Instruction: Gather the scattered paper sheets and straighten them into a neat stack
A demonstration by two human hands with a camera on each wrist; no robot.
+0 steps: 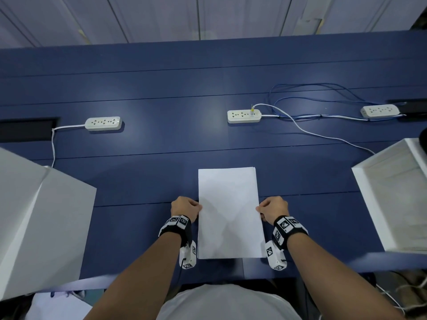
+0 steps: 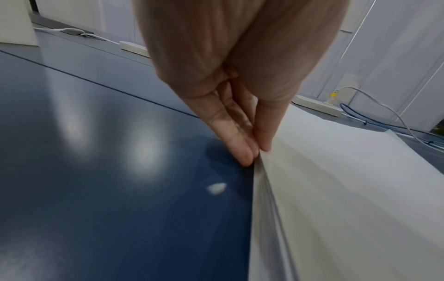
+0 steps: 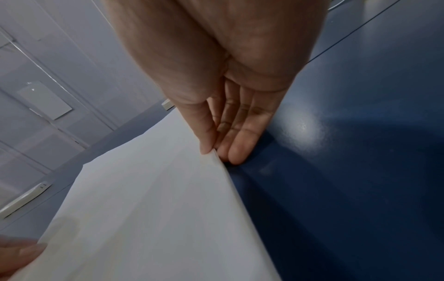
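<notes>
Head view: my left hand [image 1: 185,208] and right hand [image 1: 273,209] flank the paper stack [image 1: 230,213].
Each thumb tops an edge, straight fingers [image 2: 242,150] underneath, pinching it.

The stack of paper sheets [image 1: 228,211] is plain white paper, matt and smooth, with thin layered edges showing along its sides in both wrist views. The table [image 1: 161,112] beneath has a dark blue, smooth, semi-gloss top that throws back soft patches of light. The three power strips [image 1: 103,123] look like off-white moulded plastic with a slight sheen, and their cables [image 1: 323,116] wear smooth white and blue plastic sheathing. The white boxes [image 1: 41,218] at left and right look like matt board. The wristbands [image 1: 176,227] appear to be black cloth carrying printed white plastic markers.
</notes>
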